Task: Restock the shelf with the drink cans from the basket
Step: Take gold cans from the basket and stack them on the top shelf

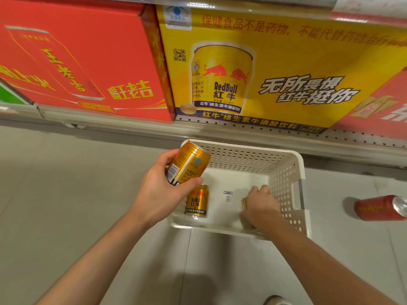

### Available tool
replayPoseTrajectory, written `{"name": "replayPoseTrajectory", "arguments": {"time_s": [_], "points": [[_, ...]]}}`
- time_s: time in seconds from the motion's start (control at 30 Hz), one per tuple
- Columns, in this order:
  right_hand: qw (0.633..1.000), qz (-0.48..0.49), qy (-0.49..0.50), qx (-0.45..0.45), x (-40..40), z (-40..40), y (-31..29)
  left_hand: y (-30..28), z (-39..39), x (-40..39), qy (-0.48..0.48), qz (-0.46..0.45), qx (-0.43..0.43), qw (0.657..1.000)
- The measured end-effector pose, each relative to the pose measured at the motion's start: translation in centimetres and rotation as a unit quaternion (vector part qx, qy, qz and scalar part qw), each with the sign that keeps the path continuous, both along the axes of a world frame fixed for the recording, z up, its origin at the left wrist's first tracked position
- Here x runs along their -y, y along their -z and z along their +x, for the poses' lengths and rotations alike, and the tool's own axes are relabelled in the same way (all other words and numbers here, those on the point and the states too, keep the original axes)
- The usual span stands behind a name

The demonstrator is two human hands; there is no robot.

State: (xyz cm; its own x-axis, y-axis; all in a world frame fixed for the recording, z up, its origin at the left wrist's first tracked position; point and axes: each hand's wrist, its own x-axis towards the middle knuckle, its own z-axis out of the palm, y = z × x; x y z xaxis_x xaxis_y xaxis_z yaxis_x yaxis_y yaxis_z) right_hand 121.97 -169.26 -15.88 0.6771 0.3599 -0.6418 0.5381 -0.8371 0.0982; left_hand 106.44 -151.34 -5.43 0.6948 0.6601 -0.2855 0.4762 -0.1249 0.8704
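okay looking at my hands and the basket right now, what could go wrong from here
The tilted gold drink can held in your left hand above the white perforated plastic basket could slip. The red drink can lying on the grey floor might roll or be forgotten.

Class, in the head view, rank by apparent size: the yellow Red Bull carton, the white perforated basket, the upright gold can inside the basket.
1. Yellow Red Bull carton
2. White perforated plastic basket
3. Upright gold can
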Motion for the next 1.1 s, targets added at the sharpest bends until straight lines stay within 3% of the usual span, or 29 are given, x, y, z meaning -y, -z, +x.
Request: {"name": "replayPoseTrajectory", "arguments": {"time_s": [0.3,0.47,0.63,0.8,1.1], "points": [[0.970,0.161,0.140,-0.114,1.1,1.2,1.1,0.6,0.2,0.3,0.004,-0.018,-0.006,1.000],[0.907,0.328,0.214,-0.156,1.1,1.7,-1.3,-0.3,0.8,0.4,-0.018,-0.034,0.014,0.999],[0.846,0.445,0.246,-0.159,1.0,1.7,-9.0,-3.7,1.3,0.8,-0.047,-0.032,0.030,0.998],[0.799,0.512,0.270,-0.164,2.3,1.7,-20.9,-13.9,1.8,3.0,-0.076,-0.035,0.053,0.995],[0.748,0.574,0.269,-0.197,7.4,1.1,-51.4,-43.7,1.7,7.7,-0.072,-0.020,0.076,0.994]]}}
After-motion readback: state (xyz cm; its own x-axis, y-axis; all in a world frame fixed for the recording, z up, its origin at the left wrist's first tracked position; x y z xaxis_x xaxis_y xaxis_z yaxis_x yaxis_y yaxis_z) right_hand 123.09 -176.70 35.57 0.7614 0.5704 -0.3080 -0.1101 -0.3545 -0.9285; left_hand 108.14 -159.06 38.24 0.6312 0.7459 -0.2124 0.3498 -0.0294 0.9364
